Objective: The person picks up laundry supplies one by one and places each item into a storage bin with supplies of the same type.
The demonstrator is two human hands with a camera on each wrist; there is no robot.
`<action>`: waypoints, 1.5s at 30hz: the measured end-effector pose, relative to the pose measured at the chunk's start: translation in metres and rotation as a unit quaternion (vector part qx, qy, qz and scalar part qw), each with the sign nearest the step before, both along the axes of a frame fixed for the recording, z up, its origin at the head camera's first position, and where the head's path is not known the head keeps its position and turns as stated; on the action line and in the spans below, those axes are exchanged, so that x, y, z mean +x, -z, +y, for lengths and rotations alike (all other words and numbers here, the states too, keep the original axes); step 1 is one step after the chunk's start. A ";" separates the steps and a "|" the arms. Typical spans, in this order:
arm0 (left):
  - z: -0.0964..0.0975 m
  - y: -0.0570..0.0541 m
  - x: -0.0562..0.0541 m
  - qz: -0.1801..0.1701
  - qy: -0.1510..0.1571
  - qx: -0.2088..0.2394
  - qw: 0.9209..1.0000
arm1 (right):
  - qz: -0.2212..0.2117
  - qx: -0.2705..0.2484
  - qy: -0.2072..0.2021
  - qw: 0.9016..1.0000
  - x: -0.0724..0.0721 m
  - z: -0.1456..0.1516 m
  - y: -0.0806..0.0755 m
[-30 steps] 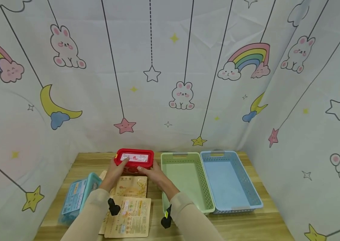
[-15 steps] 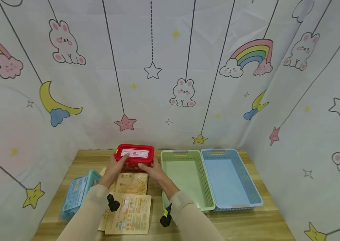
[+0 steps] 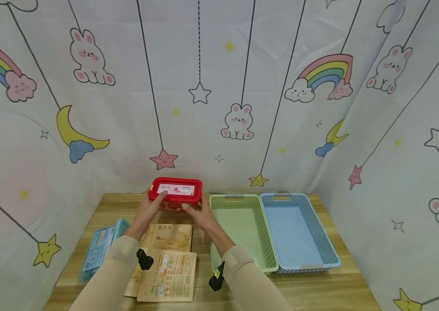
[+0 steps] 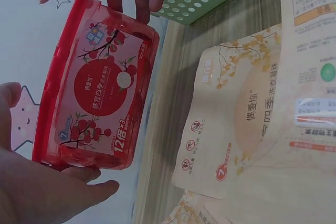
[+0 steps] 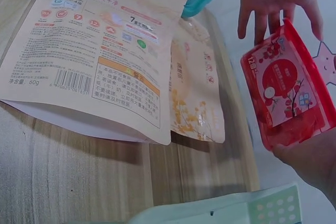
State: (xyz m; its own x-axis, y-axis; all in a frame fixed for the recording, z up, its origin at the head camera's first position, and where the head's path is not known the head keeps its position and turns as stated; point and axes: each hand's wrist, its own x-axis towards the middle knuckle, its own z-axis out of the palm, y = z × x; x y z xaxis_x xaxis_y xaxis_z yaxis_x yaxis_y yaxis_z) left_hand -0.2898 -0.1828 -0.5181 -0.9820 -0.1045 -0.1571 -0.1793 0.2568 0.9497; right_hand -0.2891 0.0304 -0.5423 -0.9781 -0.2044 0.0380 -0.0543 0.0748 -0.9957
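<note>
A red lidded laundry pod box [image 3: 176, 190] is held up at the back left of the table. My left hand [image 3: 150, 212] grips its left end, thumb over the lid's near edge. The right hand [image 3: 202, 214] grips the opposite end, its thumb at the front under the lid. Printed fruit on the box front [image 4: 105, 87] faces me in the left wrist view. In the right wrist view the same box [image 5: 286, 85] shows clear of the table edge. Beige pouches [image 3: 167, 276] lie below the hands, partly overlapping.
A green basket [image 3: 242, 196] stands right of the hands, with a blue basket [image 3: 322, 229] beside it. At the left, a teal box [image 3: 100, 246] is tilted, partly behind the left sleeve. The printed curtain [image 3: 219, 172] closes off the back.
Both hands have lifted the red laundry pod box higher and slightly to the right. The pouches and baskets stay where they were; the head view has shifted a little.
</note>
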 end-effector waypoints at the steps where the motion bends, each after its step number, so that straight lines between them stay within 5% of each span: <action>1: 0.001 -0.003 0.000 0.000 0.001 -0.003 1.000 | -0.002 -0.002 0.000 1.000 0.001 0.001 -0.001; 15: 0.012 -0.016 -0.002 0.007 -0.008 -0.011 1.000 | -0.003 -0.016 0.013 1.000 0.002 0.012 -0.009; 45: 0.019 -0.021 0.005 0.031 -0.029 0.014 0.999 | 0.029 -0.041 0.000 0.999 0.004 0.022 -0.017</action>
